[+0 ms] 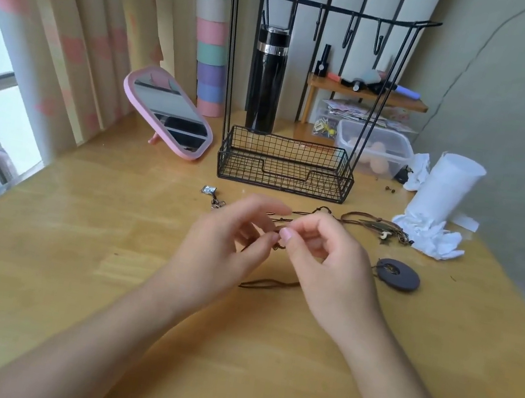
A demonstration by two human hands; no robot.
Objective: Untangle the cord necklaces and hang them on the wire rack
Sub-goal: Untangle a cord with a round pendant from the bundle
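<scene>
Left grip [226, 244] and right grip [327, 260] meet fingertip to fingertip above the counter [70, 271], just in front of the wire rack [285, 168]. Both are partly closed, each pinching the brown cord necklaces [261, 284] between thumb and fingertips at one knotted point. That point sits directly between the two grips. One loop of cord trails from there onto the counter below the right grip. Other strands run off to the right, behind the right grip, to a cluster of pendants [383, 230] lying near the rack's right front corner. A dark round pendant [398, 274] lies flat on the counter just right of the right grip, not touching it. A small metal charm [210, 191] lies just beyond the left grip. The rack stands upright, with a black flask [267, 79] behind it, a pink mirror [168, 111] to its left and a white paper roll [444, 190] to its right.
</scene>
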